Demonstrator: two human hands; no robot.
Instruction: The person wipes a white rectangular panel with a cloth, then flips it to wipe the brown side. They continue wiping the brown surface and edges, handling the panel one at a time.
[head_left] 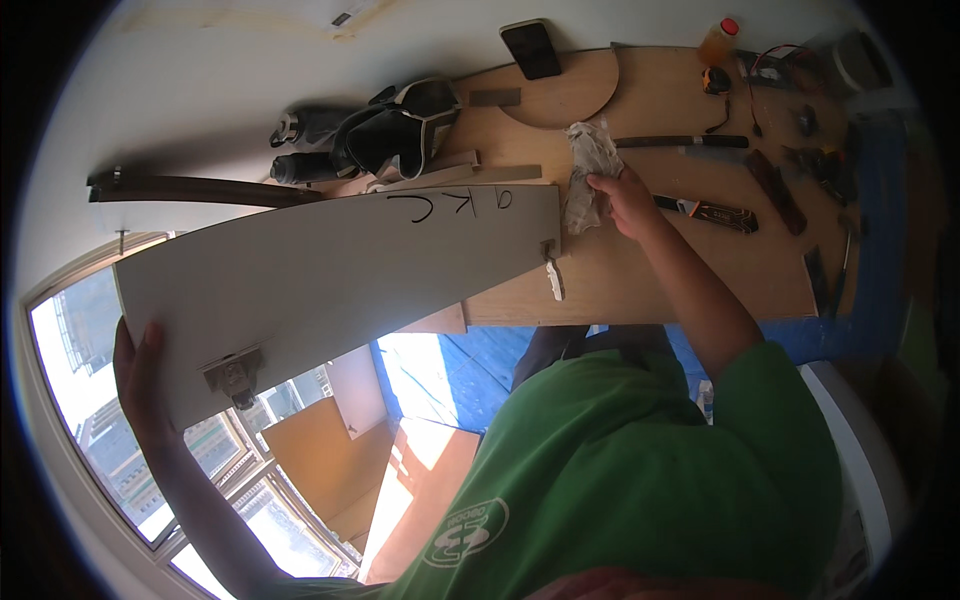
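Note:
A long white cabinet door [330, 270] with dark handwritten marks slants across the middle of the view. My left hand [140, 375] grips its left end, the thumb on the upper face and the fingers partly hidden behind the edge. One metal hinge [234, 375] sits near that end, and another hinge [551, 270] hangs at the lower right corner. My right hand [622, 200] is closed on a crumpled whitish rag [590, 175], just beside the door's right end. The door's far right part rests over the wooden bench.
On the wooden bench [640, 280] lie a utility knife [715, 212], a long black-handled tool [690, 142], a tape measure [715, 82], a phone [530, 50], a bottle [718, 42] and a dark bag [395, 130]. A window [95, 400] stands at the left. Blue sheeting [480, 370] covers the floor.

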